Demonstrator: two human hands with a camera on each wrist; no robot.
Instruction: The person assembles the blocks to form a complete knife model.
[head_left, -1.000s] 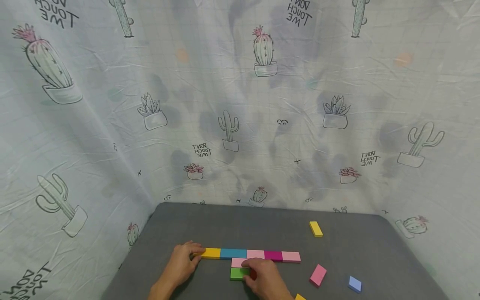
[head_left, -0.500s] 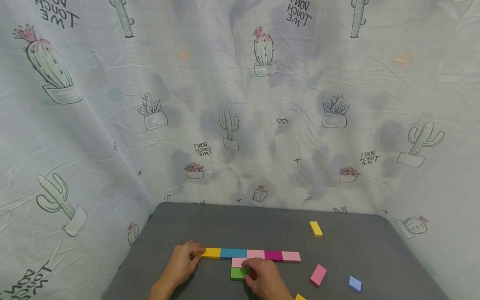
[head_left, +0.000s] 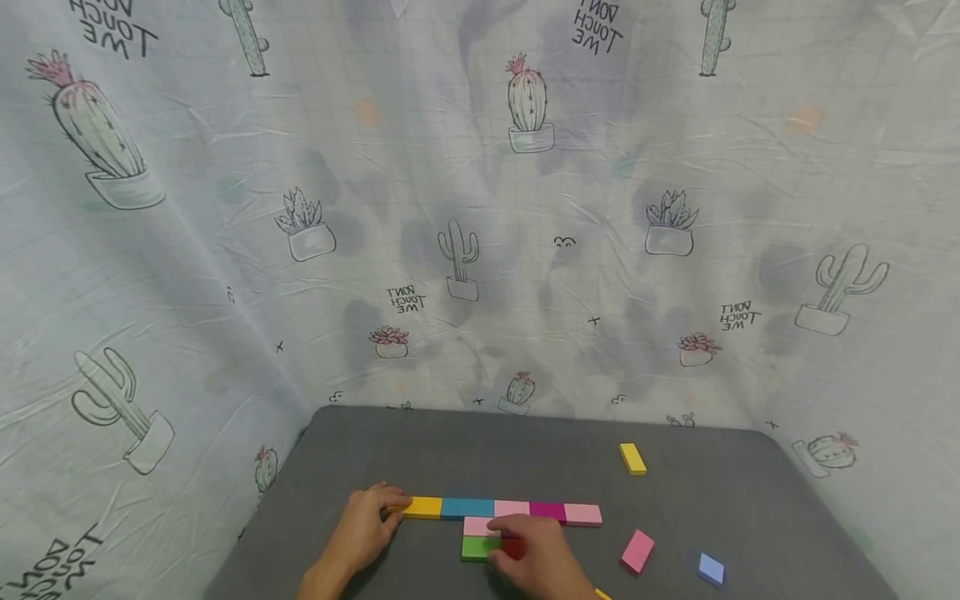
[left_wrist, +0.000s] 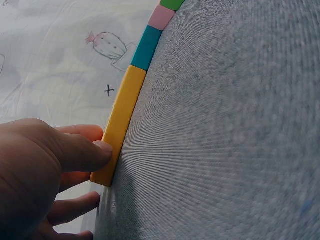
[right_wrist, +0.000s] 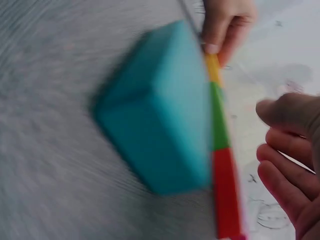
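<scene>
My left hand [head_left: 358, 529] pinches the left end of a long yellow block [left_wrist: 125, 107], thumb on one side and fingers on the other. To its right a row continues with a teal block [head_left: 467, 507], a pink, a magenta and another pink block [head_left: 582, 515]. Below the row lie a pink block [head_left: 478, 526] and a green block [head_left: 478, 548], with a red block [right_wrist: 226, 195] beside the green one. Over the red block is my right hand [head_left: 546, 557], its fingers loosely extended and apart from it in the right wrist view.
A blurred teal block [right_wrist: 155, 110] looms close to the right wrist camera. On the grey table [head_left: 420, 446], a yellow block [head_left: 632, 459], a dark pink block [head_left: 637, 552] and a light blue block [head_left: 710, 569] lie to the right. A cactus-print curtain [head_left: 480, 208] surrounds the table.
My right hand has shifted slightly to the right, and more of the red block shows beneath it. The left hand stays on the yellow block.
</scene>
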